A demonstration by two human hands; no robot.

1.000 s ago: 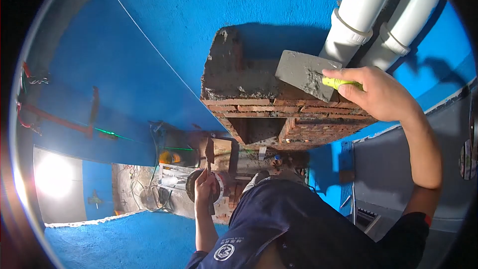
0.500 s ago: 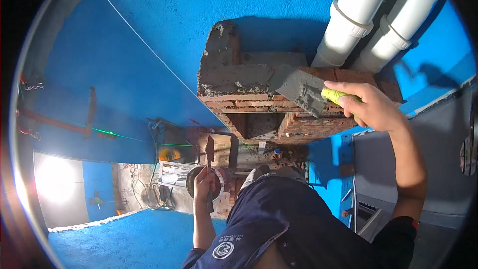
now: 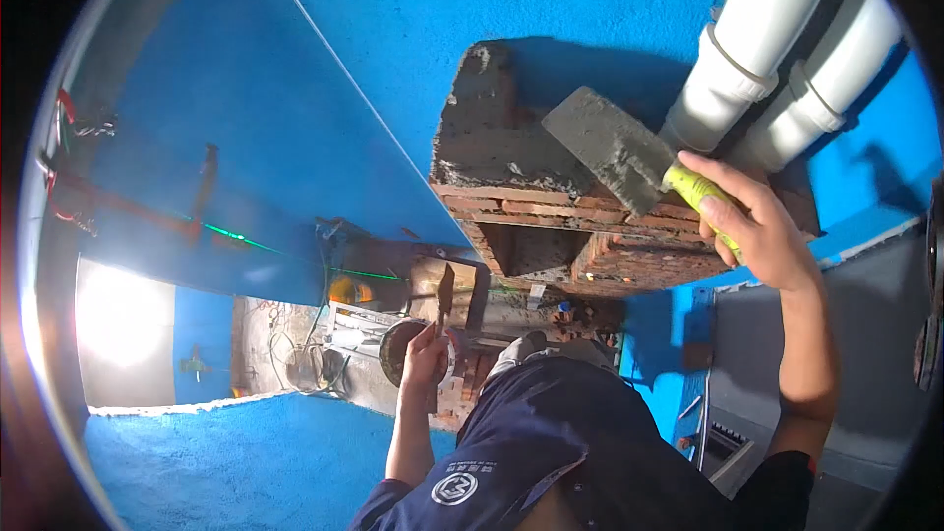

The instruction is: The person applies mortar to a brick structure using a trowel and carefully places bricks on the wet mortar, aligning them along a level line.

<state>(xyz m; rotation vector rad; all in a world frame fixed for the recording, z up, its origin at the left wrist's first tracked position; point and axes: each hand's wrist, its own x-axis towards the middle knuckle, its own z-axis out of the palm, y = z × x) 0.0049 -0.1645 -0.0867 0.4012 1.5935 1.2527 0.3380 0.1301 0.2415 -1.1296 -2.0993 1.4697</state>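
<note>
My right hand (image 3: pixel 750 221) grips a trowel (image 3: pixel 600 138) by its yellow-green handle. The rectangular, mortar-smeared blade is over the top of a brick structure (image 3: pixel 531 206), whose left part carries grey mortar (image 3: pixel 465 138); whether they touch is unclear. My left hand (image 3: pixel 423 359) is closed on a narrow dark flat tool (image 3: pixel 444 290), held upright lower down in the view, over a dark round bucket (image 3: pixel 398 352).
Two white pipes (image 3: pixel 737 49) descend behind the brickwork, against blue walls (image 3: pixel 246 69) with loose wires. A pale string (image 3: pixel 344 88) runs diagonally. Below are a board (image 3: pixel 457 275), yellow object (image 3: pixel 349 290), cables and rubble. A bright lamp (image 3: pixel 123 315) shines at left.
The view has shifted, moving the scene rightward. My right hand has lowered and the trowel has turned, its handle slanting more steeply down and its blade tip higher than half a second ago.
</note>
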